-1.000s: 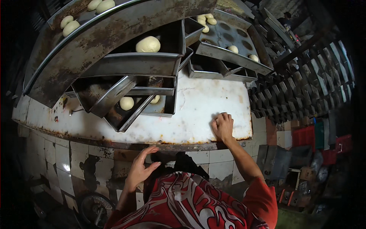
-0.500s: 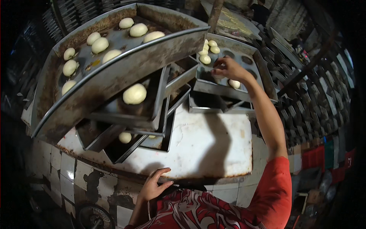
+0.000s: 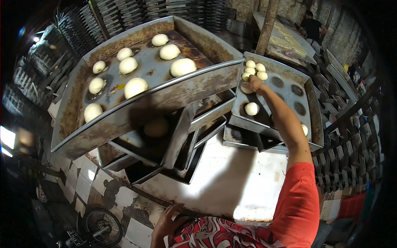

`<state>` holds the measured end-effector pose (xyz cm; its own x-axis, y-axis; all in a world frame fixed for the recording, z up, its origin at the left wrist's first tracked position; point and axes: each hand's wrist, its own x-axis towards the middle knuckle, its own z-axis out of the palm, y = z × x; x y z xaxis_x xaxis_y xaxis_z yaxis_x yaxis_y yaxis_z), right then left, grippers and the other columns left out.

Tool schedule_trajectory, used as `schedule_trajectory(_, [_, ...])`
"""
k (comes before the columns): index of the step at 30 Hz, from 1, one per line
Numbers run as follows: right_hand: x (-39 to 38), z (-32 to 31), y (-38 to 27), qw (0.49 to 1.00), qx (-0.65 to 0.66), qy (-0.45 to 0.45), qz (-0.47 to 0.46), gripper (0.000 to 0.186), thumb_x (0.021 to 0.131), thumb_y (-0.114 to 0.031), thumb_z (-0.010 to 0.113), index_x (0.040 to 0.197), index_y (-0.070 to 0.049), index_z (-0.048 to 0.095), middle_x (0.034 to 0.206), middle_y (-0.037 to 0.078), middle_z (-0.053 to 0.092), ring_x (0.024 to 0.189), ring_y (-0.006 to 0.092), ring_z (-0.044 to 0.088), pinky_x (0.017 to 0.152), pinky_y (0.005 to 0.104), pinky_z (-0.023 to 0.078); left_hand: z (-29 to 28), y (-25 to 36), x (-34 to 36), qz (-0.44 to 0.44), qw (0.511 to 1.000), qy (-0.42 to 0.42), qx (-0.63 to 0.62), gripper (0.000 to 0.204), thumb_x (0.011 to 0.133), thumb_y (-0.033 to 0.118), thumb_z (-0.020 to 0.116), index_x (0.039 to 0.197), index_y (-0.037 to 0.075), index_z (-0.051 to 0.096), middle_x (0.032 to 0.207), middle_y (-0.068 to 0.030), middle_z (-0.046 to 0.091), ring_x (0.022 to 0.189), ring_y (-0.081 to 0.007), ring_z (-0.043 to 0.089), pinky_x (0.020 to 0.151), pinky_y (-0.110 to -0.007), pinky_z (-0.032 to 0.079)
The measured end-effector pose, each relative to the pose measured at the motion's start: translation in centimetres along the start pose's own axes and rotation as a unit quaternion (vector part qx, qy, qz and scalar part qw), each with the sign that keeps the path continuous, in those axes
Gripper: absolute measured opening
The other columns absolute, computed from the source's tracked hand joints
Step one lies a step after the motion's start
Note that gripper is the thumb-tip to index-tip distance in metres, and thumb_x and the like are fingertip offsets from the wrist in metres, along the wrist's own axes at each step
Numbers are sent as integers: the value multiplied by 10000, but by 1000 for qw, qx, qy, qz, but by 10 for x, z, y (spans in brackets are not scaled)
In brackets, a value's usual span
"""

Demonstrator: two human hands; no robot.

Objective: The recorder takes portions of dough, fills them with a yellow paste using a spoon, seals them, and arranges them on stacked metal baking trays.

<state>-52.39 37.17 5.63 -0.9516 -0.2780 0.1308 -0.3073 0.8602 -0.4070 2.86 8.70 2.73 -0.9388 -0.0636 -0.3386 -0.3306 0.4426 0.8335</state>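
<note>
My right hand (image 3: 253, 82) reaches into the right metal tray (image 3: 316, 113), its curled fingers at the lower side of a cluster of small pale dough balls (image 3: 260, 75); what they hold is hidden. Another ball (image 3: 252, 108) sits nearer me in that tray. A larger, tilted tray (image 3: 147, 72) on the left holds several plump dough balls (image 3: 135, 87), atop crisscrossed tins (image 3: 178, 136) on the white, rust-edged table (image 3: 219, 173). My left hand (image 3: 171, 217) is low by the table's front edge, fingers apart, partly in shadow.
Stacked metal tins stand behind (image 3: 103, 18) and to the right (image 3: 347, 138). A rusty post (image 3: 266, 29) rises behind the trays. A person in dark clothes (image 3: 311, 29) is at a board with pale strips (image 3: 281, 41). A motorbike wheel (image 3: 101, 227) is at the lower left.
My right hand has gone from the tabletop into the right tray, then farther left to the clustered balls. The view has tilted up, showing more trays and background. My left hand stays low.
</note>
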Motion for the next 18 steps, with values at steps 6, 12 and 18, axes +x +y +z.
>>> schedule_trajectory(6, [-165, -73, -134, 960, 77, 242, -114, 259, 729, -126, 675, 841, 28, 499, 814, 186, 566, 723, 311, 559, 655, 389, 445, -20, 6, -33, 23, 947, -33, -317, 399, 903, 212, 542, 1194, -52, 470, 1131, -203, 573, 1095, -299, 546, 942, -401, 423])
schedule_trajectory(12, [-418, 76, -330, 875, 276, 333, -217, 273, 682, -82, 704, 861, -25, 506, 880, 110, 500, 789, 245, 509, 685, 373, 422, -53, -49, -67, 123, 732, -42, -669, 621, 939, 477, 332, 1309, -23, 341, 1231, -223, 493, 1113, -340, 511, 1001, -458, 360])
schedule_trajectory(18, [-500, 134, -494, 819, 370, -171, -403, 183, 791, -163, 650, 926, -50, 601, 865, 85, 591, 877, 289, 578, 835, 408, 429, -153, -129, -121, 51, 693, 276, -664, 316, 950, 170, 408, 1206, -13, 428, 1149, -165, 550, 1053, -270, 548, 923, -358, 434])
